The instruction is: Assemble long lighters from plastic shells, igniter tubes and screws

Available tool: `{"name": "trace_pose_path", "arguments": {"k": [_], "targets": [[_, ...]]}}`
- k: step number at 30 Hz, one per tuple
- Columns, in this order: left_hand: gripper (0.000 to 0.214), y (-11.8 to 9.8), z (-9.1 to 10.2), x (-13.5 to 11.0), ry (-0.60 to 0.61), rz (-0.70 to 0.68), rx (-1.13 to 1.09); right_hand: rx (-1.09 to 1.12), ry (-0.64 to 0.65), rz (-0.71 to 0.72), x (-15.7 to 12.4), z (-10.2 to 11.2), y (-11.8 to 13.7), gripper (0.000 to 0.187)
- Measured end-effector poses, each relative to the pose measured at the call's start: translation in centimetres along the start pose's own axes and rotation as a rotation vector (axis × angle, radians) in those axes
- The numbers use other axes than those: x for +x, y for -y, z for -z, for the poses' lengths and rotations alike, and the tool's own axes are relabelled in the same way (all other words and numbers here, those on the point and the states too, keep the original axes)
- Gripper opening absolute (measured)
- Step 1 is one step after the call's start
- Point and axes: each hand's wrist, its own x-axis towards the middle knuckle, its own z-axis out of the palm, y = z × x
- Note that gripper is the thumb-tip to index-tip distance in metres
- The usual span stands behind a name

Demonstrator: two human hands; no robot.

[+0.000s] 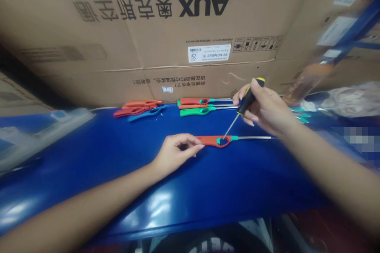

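A red utility lighter [212, 140] with a teal collar and a long metal nozzle lies flat on the blue table [89, 182]. My left hand [176, 154] pins its handle end with the fingertips. My right hand [264, 106] grips a black-and-yellow screwdriver [248, 97], whose thin shaft slants down to the lighter's teal-edged opening. At the back, red lighters [138, 108] lie heaped with a blue lighter [147, 113]. Farther right, a green lighter [197, 111] lies beside other red ones [196, 101].
A large cardboard carton [178, 27] printed AUX stands along the table's far edge. A blue shelf upright [353, 31] crosses the upper right, and a clear plastic bag [353, 101] lies at the right. A pale plastic tray [44, 134] sits at the left.
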Motion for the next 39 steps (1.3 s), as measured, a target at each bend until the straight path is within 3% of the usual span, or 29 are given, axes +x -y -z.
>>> {"name": "trace_pose_path", "arguments": {"k": [3,8,11,18,23,27,39], "targets": [[0.017,0.0,0.0,-0.1,-0.007,0.012,-0.035,0.002,-0.005,0.09,0.1,-2.3,0.5,0.045],[0.019,0.2,-0.1,-0.2,-0.016,-0.008,-0.096,0.016,0.023,0.113,-1.2,-4.2,-1.8,0.037],[0.021,0.2,-0.1,-0.2,-0.004,-0.008,-0.103,-0.044,0.021,0.12,-1.9,-4.0,-3.1,0.033],[0.02,0.0,-0.1,-0.2,0.005,-0.013,-0.078,-0.167,-0.144,0.252,-1.8,-3.7,-3.7,0.032],[0.024,-0.1,-0.2,-0.2,0.016,0.006,-0.122,-0.143,-0.101,0.263,-2.1,-4.0,-3.8,0.026],[0.021,-0.3,-0.1,-0.1,0.014,-0.005,-0.098,-0.152,-0.076,0.247,-2.2,-4.3,-3.8,0.032],[0.019,-0.4,-0.2,-0.1,0.01,-0.027,-0.074,-0.146,-0.088,0.233,-2.1,-3.8,-4.2,0.032]]}}
